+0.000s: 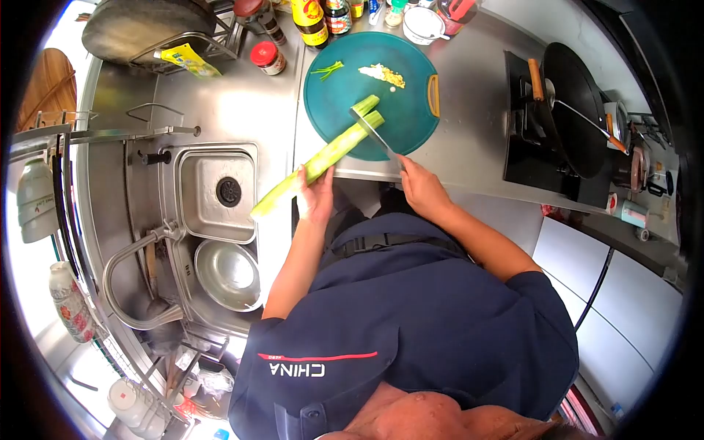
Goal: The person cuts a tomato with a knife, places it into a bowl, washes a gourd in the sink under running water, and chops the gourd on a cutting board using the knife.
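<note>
My left hand (pixel 315 196) is closed round the lower part of a long, pale-green peeled vegetable (pixel 328 157), perhaps a cucumber. It slants up from beyond the counter's front edge onto the round teal cutting board (pixel 408 139). My right hand (pixel 425 189) grips a knife (pixel 377 136) by its handle, with the blade lying across the vegetable's upper end. A shorter green piece (pixel 364 106) lies by the blade tip. Farther up the board are a small pile of chopped pale bits (pixel 383 74) and some thin green stalks (pixel 328 70).
A steel sink (pixel 218 192) is on the left, with a metal bowl (pixel 228 275) and faucet (pixel 139 323) near it. Bottles and jars, including a red-lidded jar (pixel 268 58), stand behind the board. On the right, a black wok (pixel 574 110) sits on the stove.
</note>
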